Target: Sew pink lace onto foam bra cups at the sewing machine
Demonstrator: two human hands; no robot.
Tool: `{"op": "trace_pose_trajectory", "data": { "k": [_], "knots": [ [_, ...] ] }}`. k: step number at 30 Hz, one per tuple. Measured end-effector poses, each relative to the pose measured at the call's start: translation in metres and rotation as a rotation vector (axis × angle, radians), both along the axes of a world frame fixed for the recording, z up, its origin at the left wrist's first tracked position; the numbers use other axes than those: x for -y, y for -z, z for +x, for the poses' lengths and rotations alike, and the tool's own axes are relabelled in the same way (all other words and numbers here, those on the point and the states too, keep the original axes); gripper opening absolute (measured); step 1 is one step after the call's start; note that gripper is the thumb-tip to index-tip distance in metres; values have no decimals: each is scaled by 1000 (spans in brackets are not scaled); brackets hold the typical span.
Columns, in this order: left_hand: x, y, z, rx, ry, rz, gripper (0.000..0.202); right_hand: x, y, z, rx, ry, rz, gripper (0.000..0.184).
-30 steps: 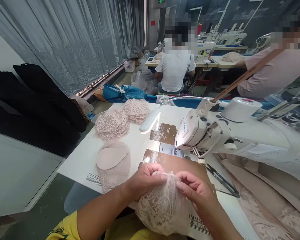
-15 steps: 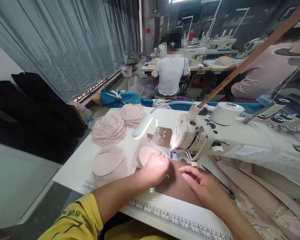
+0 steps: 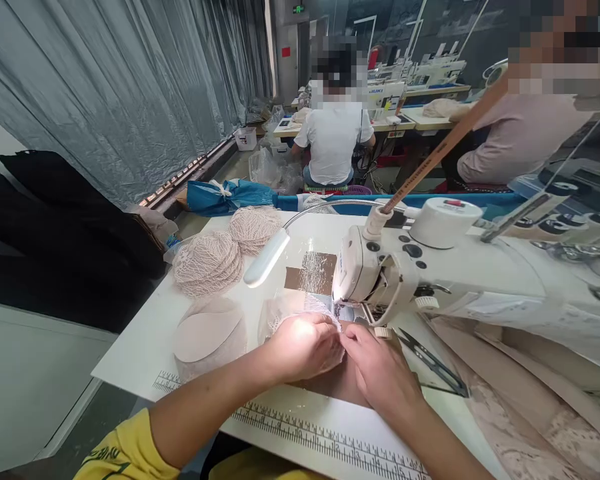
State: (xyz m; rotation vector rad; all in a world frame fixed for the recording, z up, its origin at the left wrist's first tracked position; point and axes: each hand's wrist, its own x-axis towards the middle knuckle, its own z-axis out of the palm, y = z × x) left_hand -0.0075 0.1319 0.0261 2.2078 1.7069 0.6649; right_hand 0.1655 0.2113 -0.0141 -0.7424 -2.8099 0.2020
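Note:
Just in front of the needle of a white sewing machine [image 3: 357, 273], my left hand [image 3: 300, 343] has its fingers closed on a pale pink lace piece [image 3: 314, 305]. My right hand [image 3: 380, 363] pinches the right edge of the same lace, thumb and forefinger close to the left fingertips. Part of the lace is hidden beneath the left hand. A sheer pale piece [image 3: 273, 320] lies just left of the needle, partly behind the left hand. Under both hands is a brown patch [image 3: 330, 390] on the table.
Stacked lace pieces [image 3: 207, 265] and a stack of smooth beige cup pieces [image 3: 207, 337] lie on the left. Black thread snips [image 3: 433, 363] rest right of my right hand, beside draped beige fabric [image 3: 520, 387]. A lamp [image 3: 267, 259] arches over the table. Two people sit ahead.
The lace now shows in my hands at the needle. My right hand has moved left to pinch its edge, and my left fist has loosened into a flatter grip. The view has shifted slightly.

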Motion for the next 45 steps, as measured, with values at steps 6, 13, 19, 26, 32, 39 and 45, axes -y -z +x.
{"op": "trace_pose_trajectory", "data": {
  "k": [6,13,19,26,32,39,45],
  "knots": [
    [-9,32,-1,-256,-7,180,31,-5,10,0,-24,29,73,50],
    [-24,37,-14,-311,25,153,31,-4,11,-9,61,162,90,56],
    [-30,31,-28,-301,76,137,32,-2,13,-13,74,176,132,57],
    [-33,24,-32,-272,72,101,35,-1,10,-12,28,140,171,53],
    [-31,34,-32,-270,-54,82,36,0,10,-9,-5,132,200,53],
    [-26,32,-32,-281,-206,-42,40,-1,13,-7,-127,105,154,43],
    [2,9,-44,-56,140,-252,42,-3,15,2,-295,29,37,35]
  ]
}}
